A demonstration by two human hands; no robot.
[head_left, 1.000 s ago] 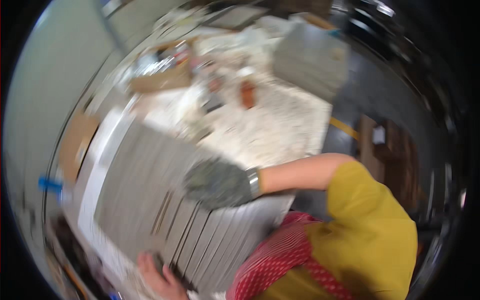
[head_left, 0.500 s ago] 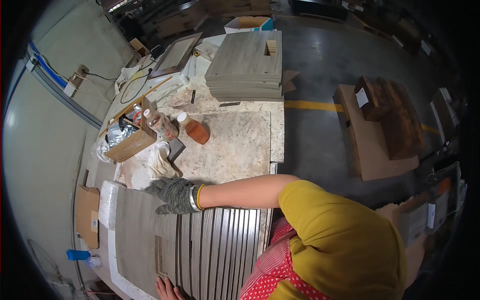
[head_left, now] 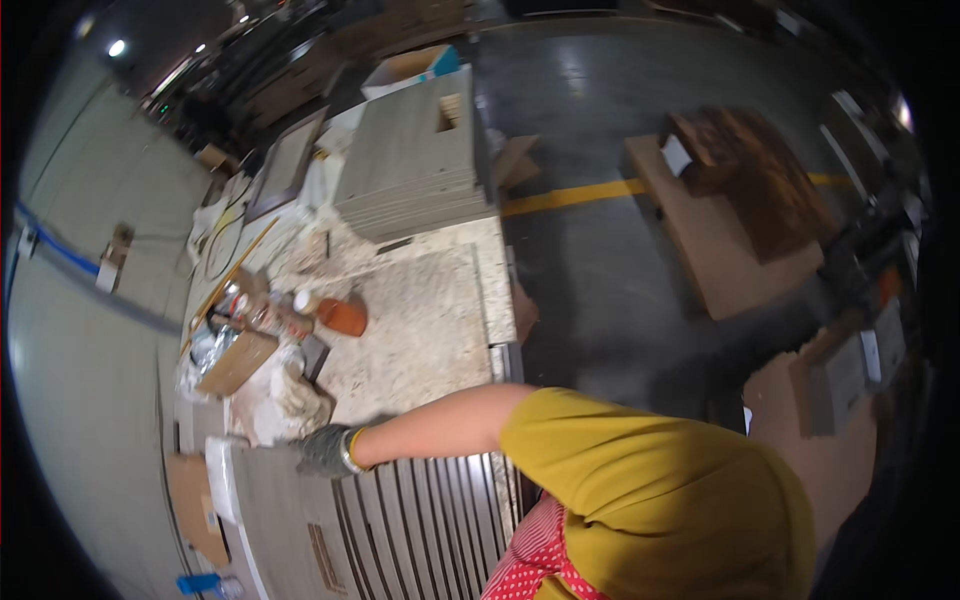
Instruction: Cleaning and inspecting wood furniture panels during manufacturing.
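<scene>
My right hand (head_left: 325,452), in a dark grey knit glove with a yellow cuff, is at the far edge of a grey wood-grain panel (head_left: 275,510). Its fingers bend around that edge, though they are partly blurred. A narrow slot is cut in the panel near its right side. To the right of it, similar grey panels (head_left: 430,520) lie overlapped in a row, showing only long narrow strips. My bare right forearm crosses above them from a yellow sleeve. A crumpled white cloth (head_left: 298,398) lies just beyond the glove. My left hand is out of view.
Beyond the cloth stand a bottle of orange liquid (head_left: 343,318), a clear bottle (head_left: 285,318) and a wooden box (head_left: 238,362) of supplies. Further back is a stack of grey panels (head_left: 410,150). On the floor at right, brown wooden pieces (head_left: 755,190) rest on cardboard.
The view has shifted, so the bench things appear further left and lower. My bare left hand, earlier at the panel's near edge, has left the picture. My gloved hand stays at the far edge.
</scene>
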